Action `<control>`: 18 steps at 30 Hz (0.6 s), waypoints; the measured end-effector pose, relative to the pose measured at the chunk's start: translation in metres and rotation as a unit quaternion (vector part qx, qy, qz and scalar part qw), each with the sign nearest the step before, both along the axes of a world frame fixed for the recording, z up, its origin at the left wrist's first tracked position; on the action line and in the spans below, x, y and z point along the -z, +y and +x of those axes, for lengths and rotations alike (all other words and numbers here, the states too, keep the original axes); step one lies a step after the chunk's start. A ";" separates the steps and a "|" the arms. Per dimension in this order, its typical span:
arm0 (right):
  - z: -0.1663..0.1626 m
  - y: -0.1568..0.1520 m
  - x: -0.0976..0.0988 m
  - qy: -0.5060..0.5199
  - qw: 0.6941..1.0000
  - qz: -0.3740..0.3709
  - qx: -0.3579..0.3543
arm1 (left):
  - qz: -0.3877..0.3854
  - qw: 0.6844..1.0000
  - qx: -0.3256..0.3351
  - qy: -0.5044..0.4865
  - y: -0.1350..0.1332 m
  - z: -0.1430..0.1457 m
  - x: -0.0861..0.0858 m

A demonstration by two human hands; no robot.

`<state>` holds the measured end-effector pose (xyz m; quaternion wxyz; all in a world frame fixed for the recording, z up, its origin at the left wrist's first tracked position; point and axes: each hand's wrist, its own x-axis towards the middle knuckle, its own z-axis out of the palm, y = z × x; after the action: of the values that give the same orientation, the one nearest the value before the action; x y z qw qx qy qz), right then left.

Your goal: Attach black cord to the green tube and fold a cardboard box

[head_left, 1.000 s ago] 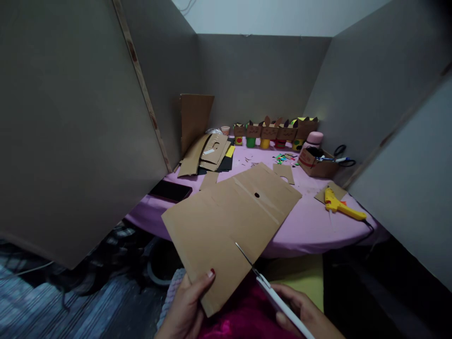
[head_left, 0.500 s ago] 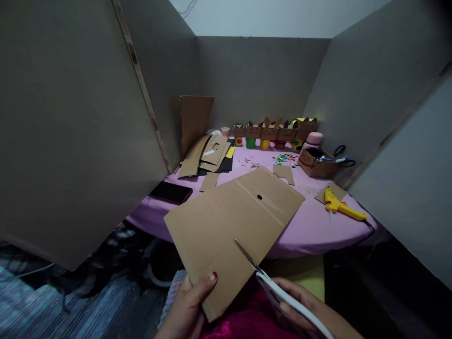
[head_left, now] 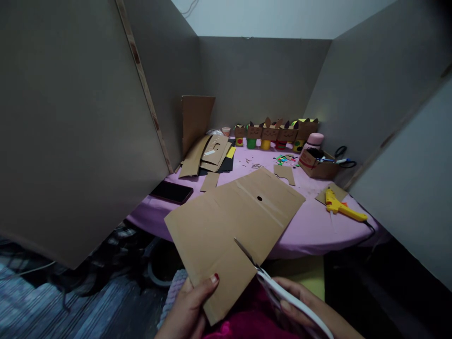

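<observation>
A large brown cardboard sheet (head_left: 226, 226) with a small round hole slants from my lap up over the edge of the pink table (head_left: 310, 226). My left hand (head_left: 190, 308) grips its near corner, thumb on top. My right hand (head_left: 303, 306) is closed round the white handles of a pair of scissors (head_left: 257, 268). Their blades are part open and sit in a cut at the sheet's lower right edge.
A yellow glue gun (head_left: 341, 207) lies at the table's right. Behind it stand a small box of tools (head_left: 318, 165), a row of cardboard figures (head_left: 275, 132), stacked cardboard pieces (head_left: 208, 153) and a dark phone (head_left: 172, 191). Grey partition boards enclose the table on three sides.
The scissors have advanced slightly into the cardboard and their handles opened wider. The sheet shifted a little up and to the right.
</observation>
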<state>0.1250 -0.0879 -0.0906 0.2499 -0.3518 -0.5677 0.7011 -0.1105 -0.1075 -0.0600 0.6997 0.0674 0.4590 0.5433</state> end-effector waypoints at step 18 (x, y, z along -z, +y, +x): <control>0.000 -0.006 0.019 -0.026 0.997 0.072 0.033 | -0.003 1.000 0.005 -0.026 -0.005 0.003 0.003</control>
<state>0.1253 -0.0939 -0.1093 0.2830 -0.3694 -0.6107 0.6407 -0.1079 -0.1123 -0.0632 0.7145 0.0529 0.4418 0.5400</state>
